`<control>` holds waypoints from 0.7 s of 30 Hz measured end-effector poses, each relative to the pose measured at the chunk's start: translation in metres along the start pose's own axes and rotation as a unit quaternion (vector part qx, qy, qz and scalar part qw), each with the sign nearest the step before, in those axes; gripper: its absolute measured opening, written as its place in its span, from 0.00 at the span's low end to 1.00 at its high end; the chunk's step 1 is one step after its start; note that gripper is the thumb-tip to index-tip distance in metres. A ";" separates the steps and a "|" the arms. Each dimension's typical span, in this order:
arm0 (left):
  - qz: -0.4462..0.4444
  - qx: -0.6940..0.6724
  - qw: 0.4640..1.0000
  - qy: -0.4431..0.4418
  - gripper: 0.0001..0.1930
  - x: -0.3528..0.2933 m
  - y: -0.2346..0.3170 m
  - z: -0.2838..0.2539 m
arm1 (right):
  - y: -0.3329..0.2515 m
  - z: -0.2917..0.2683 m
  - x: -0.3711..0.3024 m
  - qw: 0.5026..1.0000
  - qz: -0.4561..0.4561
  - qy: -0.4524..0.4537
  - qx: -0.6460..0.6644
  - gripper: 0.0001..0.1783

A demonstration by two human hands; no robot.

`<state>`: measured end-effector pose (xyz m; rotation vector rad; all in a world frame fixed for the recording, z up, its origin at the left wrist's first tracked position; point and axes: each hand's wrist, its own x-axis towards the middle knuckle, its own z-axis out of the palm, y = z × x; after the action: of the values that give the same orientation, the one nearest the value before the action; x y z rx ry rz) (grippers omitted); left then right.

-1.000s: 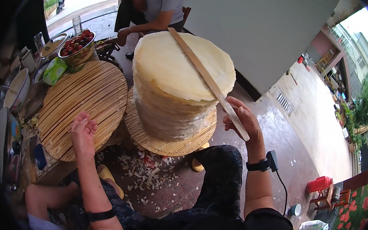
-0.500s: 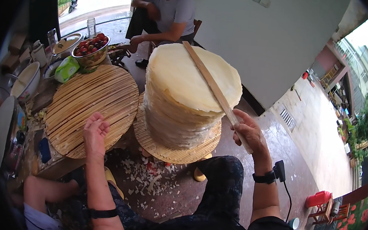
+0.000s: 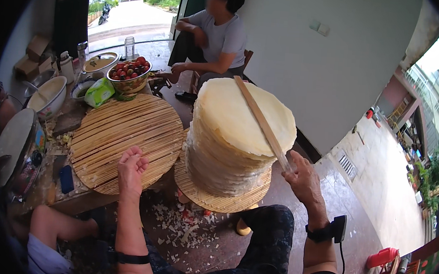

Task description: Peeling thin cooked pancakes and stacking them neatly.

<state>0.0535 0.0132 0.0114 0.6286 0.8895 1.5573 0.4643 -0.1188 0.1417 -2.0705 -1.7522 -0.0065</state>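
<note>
A tall stack of thin, pale round pancakes (image 3: 247, 118) stands on a round slatted mat (image 3: 194, 191). Across its top lies a long flat wooden stick (image 3: 259, 117), its near end jutting past the stack's right edge. My right hand (image 3: 305, 182) is closed around that near end, with the fingertips partly hidden. Over the near edge of a larger round slatted board (image 3: 120, 139), to the left, my left hand (image 3: 133, 170) is raised with loosely bent, slightly parted fingers. Nothing shows in it.
Beyond the board are a bowl of red fruit (image 3: 129, 72), a green packet (image 3: 99, 93) and a white basin (image 3: 47, 98). A round griddle (image 3: 16, 137) stands far left. Someone in a grey shirt (image 3: 222, 41) sits behind the stack. Pale scraps (image 3: 188, 231) litter the floor.
The view has shifted, so the scene sits lower and further right. My right hand is now nearer the stick's end. The stick still lies across the stack; my left hand stays by the board.
</note>
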 end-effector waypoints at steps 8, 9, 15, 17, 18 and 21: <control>0.015 -0.018 1.000 0.000 0.07 -0.007 0.006 0.005 | -0.023 0.020 0.004 0.990 0.013 0.032 -0.135 0.32; 0.011 -0.016 1.000 -0.001 0.07 -0.007 0.006 0.003 | -0.022 0.024 0.007 0.988 0.044 0.022 -0.148 0.29; 0.017 -0.017 1.000 0.012 0.08 -0.011 0.012 -0.004 | -0.032 0.029 0.008 0.985 0.082 -0.014 -0.150 0.29; 0.014 -0.018 1.000 0.008 0.08 -0.014 0.013 -0.006 | -0.033 0.028 0.005 0.985 0.085 -0.005 -0.153 0.28; 0.015 -0.020 1.000 0.006 0.09 -0.014 0.012 -0.008 | -0.037 0.026 0.003 0.983 0.091 -0.006 -0.158 0.28; 0.014 -0.024 1.000 0.002 0.09 -0.013 0.010 -0.009 | -0.040 0.025 0.002 0.981 0.104 0.000 -0.165 0.28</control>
<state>0.0430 -0.0017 0.0161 0.6053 0.8475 1.6011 0.4202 -0.1046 0.1323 -2.4812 -1.6116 -0.2508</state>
